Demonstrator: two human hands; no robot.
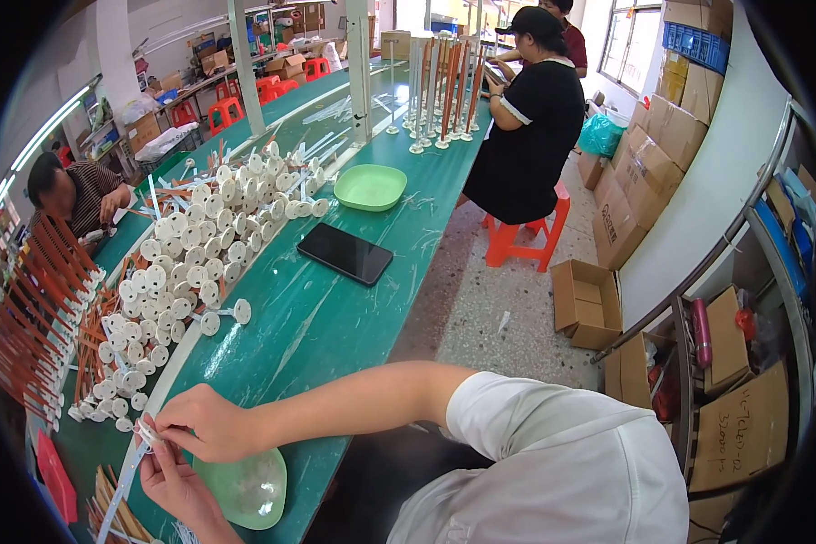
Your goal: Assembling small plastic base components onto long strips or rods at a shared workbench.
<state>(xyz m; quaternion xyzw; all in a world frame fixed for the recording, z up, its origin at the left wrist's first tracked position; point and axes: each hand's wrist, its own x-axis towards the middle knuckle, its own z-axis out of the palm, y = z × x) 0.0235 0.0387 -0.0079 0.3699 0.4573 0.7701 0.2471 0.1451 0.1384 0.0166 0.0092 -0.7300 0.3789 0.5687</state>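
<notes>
My left hand (179, 488) is closed round a white round-based part (147, 432) with a long flat pale strip (123, 485) running down from it. Fingers of my right hand (210, 424) pinch the same part from above; the fingertips partly hide the joint. Under my right forearm sits a light green tray (267, 490), partly covered by my hands. Just beyond my hands lies a big heap of white round-based parts (190, 245) with pale and brown strips.
On the green table are a black phone (344, 254) and another green tray (370, 186). Brown strips (32, 313) stand upright at left, more strips (440, 95) at the far end. A co-worker (63, 195) sits across; another (544, 118) sits on a red stool. Cartons (639, 181) line the right.
</notes>
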